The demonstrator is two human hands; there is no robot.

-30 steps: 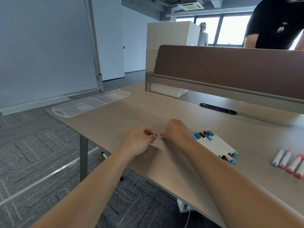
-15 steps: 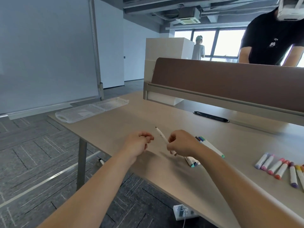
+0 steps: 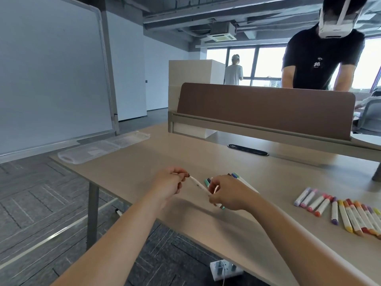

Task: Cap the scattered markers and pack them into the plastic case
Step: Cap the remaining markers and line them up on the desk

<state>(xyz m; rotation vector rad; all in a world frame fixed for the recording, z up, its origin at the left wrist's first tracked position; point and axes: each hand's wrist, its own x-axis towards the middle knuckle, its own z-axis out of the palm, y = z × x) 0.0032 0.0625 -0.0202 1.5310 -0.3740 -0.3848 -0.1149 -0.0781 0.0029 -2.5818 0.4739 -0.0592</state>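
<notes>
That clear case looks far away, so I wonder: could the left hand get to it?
Probably, with a stretch: only bare table lies between the left hand and the plastic case at the far left corner. But it is pinching a marker cap, so it isn't free.

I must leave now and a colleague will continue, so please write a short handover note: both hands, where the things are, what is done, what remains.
Left hand: pinches a dark cap.
Right hand: grips a thin white marker, whose end meets the cap; I cannot tell if the cap is seated.
Other thin markers: bunched at the right hand; held or lying, unclear.
Thick markers: in a row on the right of the table.
Plastic case: open at the table's far left corner, with no markers visible inside.
Done: nothing packed.
Left: finish this cap, then pack all markers.
</notes>
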